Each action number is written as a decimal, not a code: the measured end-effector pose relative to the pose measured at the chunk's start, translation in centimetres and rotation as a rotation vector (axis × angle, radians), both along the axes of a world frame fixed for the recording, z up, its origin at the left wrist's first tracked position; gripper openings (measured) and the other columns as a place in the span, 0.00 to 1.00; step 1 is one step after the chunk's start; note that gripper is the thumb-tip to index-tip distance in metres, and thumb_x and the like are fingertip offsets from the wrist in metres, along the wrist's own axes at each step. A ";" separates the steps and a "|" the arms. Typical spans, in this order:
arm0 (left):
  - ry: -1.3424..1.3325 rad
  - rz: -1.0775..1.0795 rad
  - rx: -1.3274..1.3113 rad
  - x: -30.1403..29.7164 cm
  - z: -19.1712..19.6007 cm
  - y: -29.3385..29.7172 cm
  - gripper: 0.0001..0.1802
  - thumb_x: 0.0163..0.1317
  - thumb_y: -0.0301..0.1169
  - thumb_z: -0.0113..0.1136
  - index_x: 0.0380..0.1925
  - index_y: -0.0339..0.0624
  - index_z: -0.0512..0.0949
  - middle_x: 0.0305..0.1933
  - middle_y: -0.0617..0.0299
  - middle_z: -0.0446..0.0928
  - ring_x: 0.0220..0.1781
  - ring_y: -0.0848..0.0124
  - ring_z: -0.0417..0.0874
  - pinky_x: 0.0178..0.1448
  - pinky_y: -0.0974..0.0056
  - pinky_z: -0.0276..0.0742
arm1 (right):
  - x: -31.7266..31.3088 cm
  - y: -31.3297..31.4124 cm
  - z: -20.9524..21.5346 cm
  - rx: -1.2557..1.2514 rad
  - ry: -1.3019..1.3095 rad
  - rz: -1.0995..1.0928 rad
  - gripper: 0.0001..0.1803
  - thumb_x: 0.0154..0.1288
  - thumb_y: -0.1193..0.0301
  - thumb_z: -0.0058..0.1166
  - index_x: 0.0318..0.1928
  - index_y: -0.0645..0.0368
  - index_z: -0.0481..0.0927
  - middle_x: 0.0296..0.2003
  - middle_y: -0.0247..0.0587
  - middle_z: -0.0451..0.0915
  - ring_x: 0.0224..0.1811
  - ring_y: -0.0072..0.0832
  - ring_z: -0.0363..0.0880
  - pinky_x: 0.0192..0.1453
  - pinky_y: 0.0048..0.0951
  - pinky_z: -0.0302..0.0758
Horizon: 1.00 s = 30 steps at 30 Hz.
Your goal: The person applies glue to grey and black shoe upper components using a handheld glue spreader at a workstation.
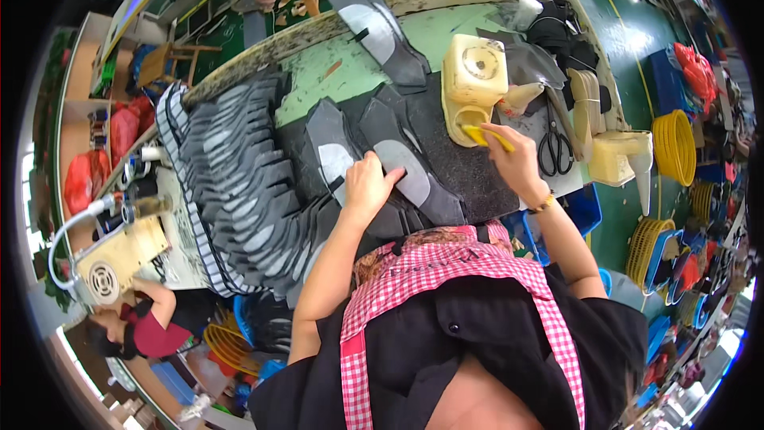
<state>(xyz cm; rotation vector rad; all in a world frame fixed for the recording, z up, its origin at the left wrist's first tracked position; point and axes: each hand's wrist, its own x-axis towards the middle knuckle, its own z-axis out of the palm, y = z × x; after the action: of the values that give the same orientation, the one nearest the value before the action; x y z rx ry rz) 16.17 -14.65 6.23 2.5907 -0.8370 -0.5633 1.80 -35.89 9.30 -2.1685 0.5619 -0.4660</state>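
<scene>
Left hand (368,183) pressed flat on grey shoe piece (402,166), right hand (516,161) pinching yellow brush (487,137) at cream glue pot (471,89), black scissors (555,146) just beside right hand

Bright, even overhead light on my worktop (350,72), soft shadows only; glare streaks the green floor (629,32) (top right), edges bend hard, rim blurs to black.

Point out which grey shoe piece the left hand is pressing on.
The left hand presses the grey piece with a pale oval patch lying on the dark mat directly before the person, apart from the overlapping rows at left.
</scene>
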 end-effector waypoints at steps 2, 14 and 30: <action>-0.031 0.029 0.006 -0.5 -0.5 0.8 0.28 0.38 0.46 0.67 0.28 0.31 0.73 0.23 0.49 0.77 0.29 0.54 0.79 0.36 0.57 0.73 | 1.3 1.0 1.6 0.627 0.302 0.007 0.08 0.57 0.75 0.50 0.38 0.61 0.78 0.26 0.47 0.78 0.21 0.28 0.77 0.28 0.28 0.73; 0.037 0.017 0.207 -0.6 0.2 -1.2 0.25 0.31 0.42 0.72 0.25 0.34 0.77 0.30 0.45 0.78 0.36 0.52 0.80 0.40 0.56 0.74 | 1.0 1.7 -4.6 -0.030 -0.107 0.783 0.11 0.49 0.81 0.52 0.37 0.61 0.78 0.29 0.43 0.77 0.32 0.38 0.76 0.37 0.33 0.72; 0.133 0.035 0.322 0.2 -0.1 -3.1 0.27 0.32 0.39 0.73 0.33 0.32 0.78 0.39 0.45 0.77 0.44 0.56 0.78 0.46 0.61 0.74 | -2.2 1.1 -5.0 0.009 -0.135 0.752 0.11 0.49 0.78 0.53 0.36 0.57 0.78 0.32 0.42 0.78 0.34 0.38 0.76 0.38 0.32 0.74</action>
<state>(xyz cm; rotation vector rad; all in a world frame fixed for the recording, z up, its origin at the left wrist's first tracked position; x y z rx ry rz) 16.38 -17.72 6.15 2.8062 -0.7051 -0.9152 -0.38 -34.81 4.26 -2.1275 -0.3322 -0.1862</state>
